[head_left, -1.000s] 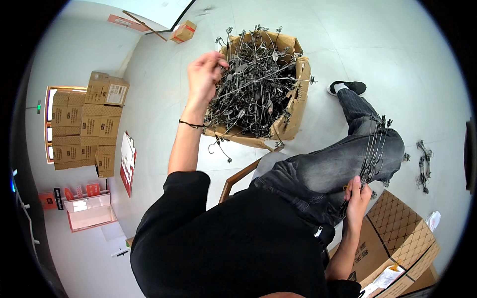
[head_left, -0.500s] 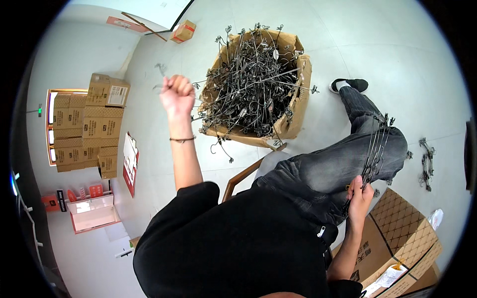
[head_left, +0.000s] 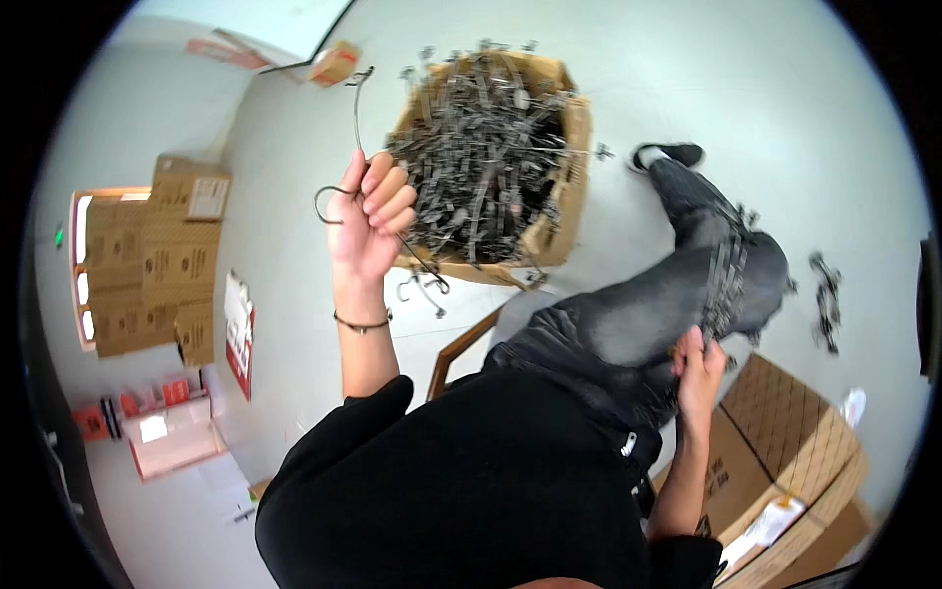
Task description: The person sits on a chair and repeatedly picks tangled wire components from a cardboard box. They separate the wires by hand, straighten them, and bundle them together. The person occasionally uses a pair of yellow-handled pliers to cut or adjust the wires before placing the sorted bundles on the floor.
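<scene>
My left hand (head_left: 371, 221) is raised at the near left side of a big cardboard box (head_left: 579, 162), its fingers closed round a wire clip hanger (head_left: 357, 113). The hanger's curved hook sticks out to the left of my palm, and one clipped end points up and away. Inside the box is a tangled heap of dark clip hangers (head_left: 486, 162), some jutting over the rim. Over my right thigh, my right hand (head_left: 700, 378) grips a bundle of clip hangers (head_left: 724, 285) at its near end. The bundle lies along the jeans, blurred by motion.
Several clip hangers (head_left: 826, 302) lie on the floor at the right. An open carton (head_left: 785, 422) stands by my right arm. Stacked cartons (head_left: 157, 265) fill the left side, and a small box (head_left: 335, 63) sits far left. A chair's wooden arm (head_left: 459, 348) is beside me.
My left hand has turned palm-up and come slightly nearer, bringing the held hanger's hook into plain sight. The view has shifted a little. My right hand still grips the bundle.
</scene>
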